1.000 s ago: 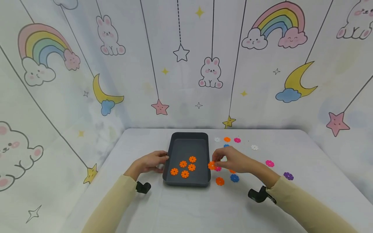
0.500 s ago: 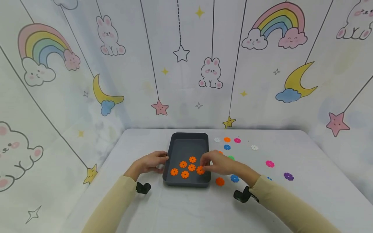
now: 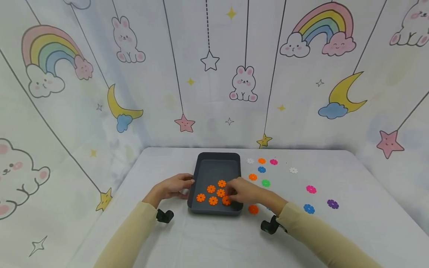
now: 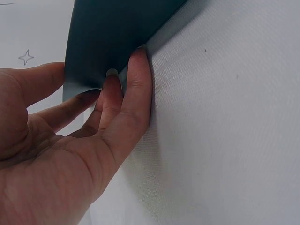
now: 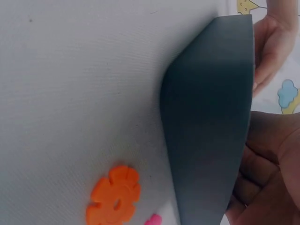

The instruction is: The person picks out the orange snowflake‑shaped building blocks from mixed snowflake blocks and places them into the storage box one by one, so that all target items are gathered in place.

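Your left hand [image 3: 172, 186] grips the tray [image 3: 218, 168] at its left side; right hand [image 3: 244, 189] pinches an orange disc [image 3: 226, 201] inside, near right. Five orange ones [image 3: 211, 189] look done; three visible strays [image 3: 253, 209] remain right, among other-coloured discs [image 3: 309, 209].

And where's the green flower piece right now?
In the head view, the green flower piece lies on the white table, right of the dark tray, with an orange flower piece to its left and a blue flower piece behind it.
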The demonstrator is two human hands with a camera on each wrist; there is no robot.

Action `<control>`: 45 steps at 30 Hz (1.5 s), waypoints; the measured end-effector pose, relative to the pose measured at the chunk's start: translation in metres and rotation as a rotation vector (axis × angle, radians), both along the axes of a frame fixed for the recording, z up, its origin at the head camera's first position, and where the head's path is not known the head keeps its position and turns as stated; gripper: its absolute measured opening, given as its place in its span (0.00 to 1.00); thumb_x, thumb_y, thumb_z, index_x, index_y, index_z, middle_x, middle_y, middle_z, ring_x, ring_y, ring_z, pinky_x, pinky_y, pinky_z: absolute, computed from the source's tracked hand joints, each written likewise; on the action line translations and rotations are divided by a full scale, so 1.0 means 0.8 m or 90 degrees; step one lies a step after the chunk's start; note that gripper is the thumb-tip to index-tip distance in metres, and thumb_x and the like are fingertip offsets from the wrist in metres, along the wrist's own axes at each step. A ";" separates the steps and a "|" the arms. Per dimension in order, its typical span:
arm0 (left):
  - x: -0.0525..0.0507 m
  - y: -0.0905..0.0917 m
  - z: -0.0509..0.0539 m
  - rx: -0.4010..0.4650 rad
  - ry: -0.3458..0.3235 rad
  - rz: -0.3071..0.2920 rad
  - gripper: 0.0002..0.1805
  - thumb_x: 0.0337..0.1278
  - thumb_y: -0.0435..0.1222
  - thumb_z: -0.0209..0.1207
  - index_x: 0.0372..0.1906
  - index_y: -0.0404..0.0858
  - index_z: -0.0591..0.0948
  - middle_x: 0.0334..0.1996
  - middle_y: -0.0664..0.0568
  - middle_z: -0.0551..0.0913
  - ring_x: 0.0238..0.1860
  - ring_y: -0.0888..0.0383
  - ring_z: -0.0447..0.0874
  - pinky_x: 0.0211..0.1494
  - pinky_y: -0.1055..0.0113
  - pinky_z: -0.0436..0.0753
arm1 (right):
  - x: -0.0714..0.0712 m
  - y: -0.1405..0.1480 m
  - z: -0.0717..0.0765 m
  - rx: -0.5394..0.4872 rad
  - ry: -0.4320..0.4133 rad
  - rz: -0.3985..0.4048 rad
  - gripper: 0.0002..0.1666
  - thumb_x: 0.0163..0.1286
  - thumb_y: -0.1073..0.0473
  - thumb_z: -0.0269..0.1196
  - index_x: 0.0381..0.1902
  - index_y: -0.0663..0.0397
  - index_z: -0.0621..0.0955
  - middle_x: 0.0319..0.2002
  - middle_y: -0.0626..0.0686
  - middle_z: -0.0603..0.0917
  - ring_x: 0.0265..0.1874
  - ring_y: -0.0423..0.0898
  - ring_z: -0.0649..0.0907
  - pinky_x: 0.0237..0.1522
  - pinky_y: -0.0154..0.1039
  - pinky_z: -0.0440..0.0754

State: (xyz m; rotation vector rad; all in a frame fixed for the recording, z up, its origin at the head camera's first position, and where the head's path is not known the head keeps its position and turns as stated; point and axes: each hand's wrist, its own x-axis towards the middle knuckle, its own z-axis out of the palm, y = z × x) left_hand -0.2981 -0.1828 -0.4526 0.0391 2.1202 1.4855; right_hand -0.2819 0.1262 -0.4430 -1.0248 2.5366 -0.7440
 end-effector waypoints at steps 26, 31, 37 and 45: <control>0.002 0.000 0.001 0.008 -0.001 0.000 0.31 0.79 0.39 0.52 0.77 0.31 0.60 0.71 0.35 0.69 0.65 0.42 0.74 0.53 0.51 0.87 | 0.011 0.009 0.017 0.041 0.072 -0.005 0.13 0.71 0.61 0.68 0.52 0.57 0.84 0.45 0.47 0.85 0.44 0.44 0.81 0.51 0.42 0.84; 0.001 -0.001 0.001 0.009 -0.001 -0.005 0.31 0.80 0.39 0.52 0.77 0.31 0.60 0.71 0.35 0.70 0.66 0.42 0.74 0.53 0.51 0.87 | 0.013 0.036 0.035 -0.014 0.066 -0.013 0.15 0.72 0.61 0.67 0.54 0.59 0.83 0.48 0.52 0.84 0.49 0.50 0.82 0.53 0.50 0.85; -0.002 -0.002 -0.001 0.018 -0.004 -0.007 0.30 0.80 0.38 0.51 0.77 0.30 0.61 0.70 0.35 0.71 0.66 0.42 0.74 0.53 0.51 0.87 | 0.019 0.076 0.049 -0.035 0.072 -0.034 0.16 0.71 0.59 0.68 0.53 0.59 0.82 0.45 0.52 0.84 0.45 0.47 0.80 0.48 0.45 0.85; -0.003 -0.001 -0.002 0.017 -0.008 -0.001 0.30 0.79 0.38 0.52 0.77 0.31 0.61 0.69 0.36 0.72 0.65 0.43 0.74 0.53 0.51 0.87 | 0.021 0.130 0.037 -0.024 0.058 -0.090 0.15 0.69 0.59 0.69 0.50 0.61 0.82 0.41 0.47 0.84 0.41 0.44 0.80 0.41 0.35 0.83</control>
